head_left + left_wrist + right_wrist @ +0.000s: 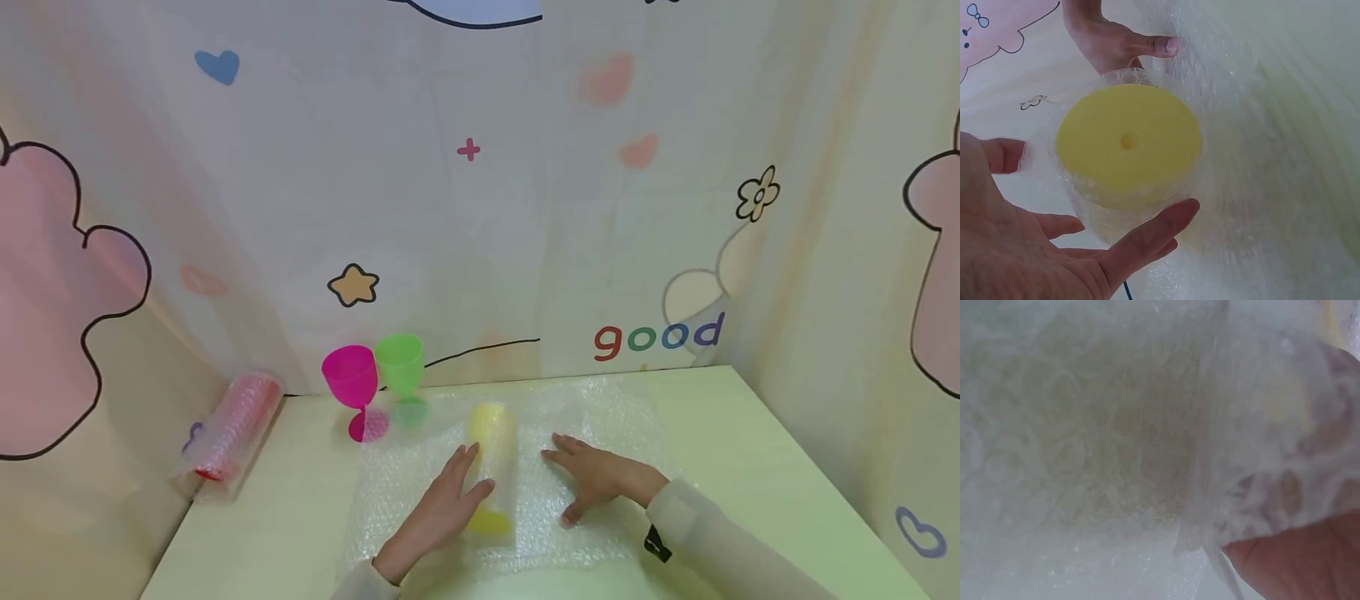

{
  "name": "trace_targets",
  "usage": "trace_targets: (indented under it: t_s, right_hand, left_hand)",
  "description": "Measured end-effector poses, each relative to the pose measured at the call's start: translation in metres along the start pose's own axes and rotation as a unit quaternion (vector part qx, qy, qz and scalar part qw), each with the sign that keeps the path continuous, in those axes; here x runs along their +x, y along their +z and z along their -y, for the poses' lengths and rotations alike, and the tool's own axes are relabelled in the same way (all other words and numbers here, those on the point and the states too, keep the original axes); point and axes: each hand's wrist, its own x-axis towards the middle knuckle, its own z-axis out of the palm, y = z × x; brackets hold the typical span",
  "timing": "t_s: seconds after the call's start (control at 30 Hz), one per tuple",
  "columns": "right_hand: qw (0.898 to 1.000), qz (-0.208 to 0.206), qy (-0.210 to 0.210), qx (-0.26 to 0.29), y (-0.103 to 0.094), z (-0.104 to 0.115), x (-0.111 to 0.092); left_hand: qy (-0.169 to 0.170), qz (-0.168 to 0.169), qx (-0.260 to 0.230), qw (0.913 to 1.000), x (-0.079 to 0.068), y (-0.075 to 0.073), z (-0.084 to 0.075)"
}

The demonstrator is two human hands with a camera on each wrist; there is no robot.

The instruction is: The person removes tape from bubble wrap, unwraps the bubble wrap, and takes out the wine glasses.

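**A:** Head view first. Where is the main item lying?

**B:** The yellow goblet (497,468), as it appears to be, is lying on its side inside film, on a sheet of bubble wrap (546,533) across the middle of the desk (750,450). The sheet is presumably lying flat so that film can pass round it.

**A:** And the hands?

**B:** At its 8 o'clock, the left hand (438,508) is touching the wrapped side, probably steadying a shape that rolls easily. Its fingers are pointing forward, thumb apart. At 3 o'clock, the right hand (596,477) is lying palm down, fingers spread, apparently keeping the sheet flat; firm pressure is not being confirmed.

**A:** Surroundings?

**B:** Around 10 o'clock, a pink goblet (350,379) and a green goblet (401,364) are standing upright, seemingly clear of the handwork. Near 9 o'clock, a wrapped bundle (236,429) is lying by the desk's edge.

**A:** Left wrist view?

**B:** The round base (1132,150) is facing the camera. The left hand's fingers are standing apart from 6 to 9 o'clock, cupping rather than clamping. The right hand is showing at 12 o'clock, thumb extending.

**A:** Right wrist view?

**B:** Blurred film is filling most of it. A bare hand (1304,556) is showing at 4 o'clock, partly behind film; I cannot tell whose, or whether its fingers are gripping.
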Motion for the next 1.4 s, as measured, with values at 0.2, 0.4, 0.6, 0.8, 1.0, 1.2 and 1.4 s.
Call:
trace_targets:
  t_s: [0.2, 0.4, 0.6, 0.8, 1.0, 1.2, 1.4]
  right_hand:
    - [1.0, -0.014, -0.001, -0.011, 0.0, 0.0, -0.001]
    - [0.999, -0.022, 0.003, -0.034, 0.001, 0.003, -0.003]
    - [0.998, -0.028, -0.007, -0.055, -0.002, 0.008, -0.004]
    - [0.992, -0.125, -0.025, -0.023, -0.008, 0.016, -0.01]
    - [0.969, -0.183, -0.025, 0.163, -0.013, 0.034, -0.007]
    - [0.958, -0.161, -0.011, 0.239, -0.009, 0.041, -0.001]
    - [0.944, -0.185, 0.025, 0.272, -0.004, 0.046, 0.003]
  left_hand:
    - [0.019, 0.009, -0.017, 0.9996, -0.002, -0.004, -0.001]
    - [0.019, 0.012, -0.024, 0.9994, -0.001, 0.0, 0.0]
    - [0.035, 0.011, -0.009, 0.9993, 0.003, 0.006, 0.0]
    - [0.019, 0.016, -0.019, 0.9995, 0.004, 0.011, -0.002]
    - [0.009, 0.015, -0.023, 0.9996, 0.006, 0.011, -0.004]
    - [0.01, 0.02, -0.035, 0.9991, 0.005, 0.012, -0.006]
    - [0.037, 0.018, -0.035, 0.9985, 0.004, 0.015, -0.01]
